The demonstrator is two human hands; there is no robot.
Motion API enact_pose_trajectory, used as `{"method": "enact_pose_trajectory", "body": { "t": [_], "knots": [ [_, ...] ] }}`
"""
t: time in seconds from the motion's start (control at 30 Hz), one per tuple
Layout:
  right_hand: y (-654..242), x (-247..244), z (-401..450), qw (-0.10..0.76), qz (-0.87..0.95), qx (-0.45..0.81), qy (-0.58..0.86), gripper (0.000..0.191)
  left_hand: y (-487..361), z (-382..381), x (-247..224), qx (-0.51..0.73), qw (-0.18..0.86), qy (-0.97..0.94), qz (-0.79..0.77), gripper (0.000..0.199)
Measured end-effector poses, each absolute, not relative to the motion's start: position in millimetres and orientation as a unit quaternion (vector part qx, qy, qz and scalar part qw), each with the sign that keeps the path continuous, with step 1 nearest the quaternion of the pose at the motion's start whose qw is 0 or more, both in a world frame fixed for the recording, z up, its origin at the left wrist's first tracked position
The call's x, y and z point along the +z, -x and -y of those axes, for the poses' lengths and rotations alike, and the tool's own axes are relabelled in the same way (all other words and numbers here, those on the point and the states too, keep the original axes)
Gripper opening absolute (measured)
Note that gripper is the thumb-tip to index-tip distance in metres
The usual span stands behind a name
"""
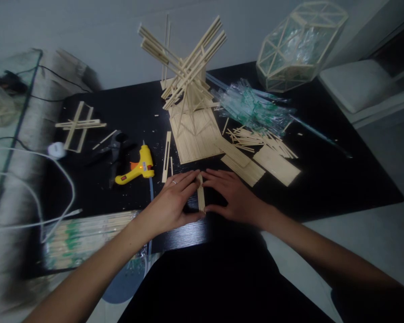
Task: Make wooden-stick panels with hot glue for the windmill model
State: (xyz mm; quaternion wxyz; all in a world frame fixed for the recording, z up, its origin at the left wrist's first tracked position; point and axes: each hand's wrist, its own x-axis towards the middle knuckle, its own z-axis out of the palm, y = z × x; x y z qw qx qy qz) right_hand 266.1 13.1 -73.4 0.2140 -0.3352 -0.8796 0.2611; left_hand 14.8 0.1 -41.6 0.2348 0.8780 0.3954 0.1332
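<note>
Near the table's front edge, my left hand [175, 199] and my right hand [234, 195] close in from both sides on a short bundle of wooden sticks [201, 195]. The sticks lie side by side, pointing away from me. Fingertips and thumbs of both hands press the two ends. A ring is on one of my left fingers. Beyond my hands stands a windmill model [195, 134] built of wooden sticks, its crossed blades [185, 67] at the top. To the left of my left hand lies a yellow glue gun [136, 168] with a blue glue stick in its back.
Stick panels [278, 165], loose sticks [269, 141] and crumpled plastic wrappers [256, 107] lie right of the model. A crossed stick frame [81, 125] sits left. Packed chopsticks [87, 237] and a white cable [70, 179] are at front left. A polyhedral stick frame [299, 49] stands back right.
</note>
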Motion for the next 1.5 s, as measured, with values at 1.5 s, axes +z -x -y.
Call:
{"method": "enact_pose_trajectory", "body": {
  "t": [1.5],
  "knots": [
    [-263, -63, -10, 0.143, 0.916, 0.208, 0.312, 0.039, -15, -1, -41, 0.128, 0.218, -0.888, -0.383, 0.066]
  ]
}}
